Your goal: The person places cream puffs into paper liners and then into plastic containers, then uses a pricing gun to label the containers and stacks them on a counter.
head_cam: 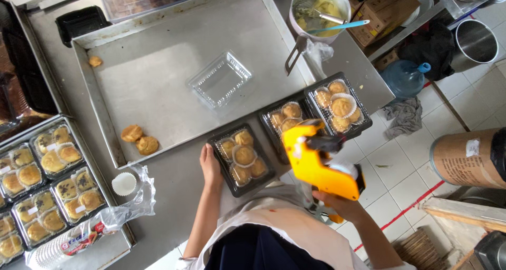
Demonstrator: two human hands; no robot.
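On the brushed steel counter (179, 183) above white floor tiles, I see my left hand (210, 167) flat against a glossy black tray of muffins (242, 156). My right hand (337, 204) grips the blocky yellow plastic price-label gun (316, 162) tightly, just above the tray.

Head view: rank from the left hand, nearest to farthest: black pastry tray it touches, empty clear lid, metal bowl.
1. Black pastry tray: against the left hand, to its right.
2. Empty clear lid: on the steel pan, above the hand.
3. Metal bowl: top right, farthest.
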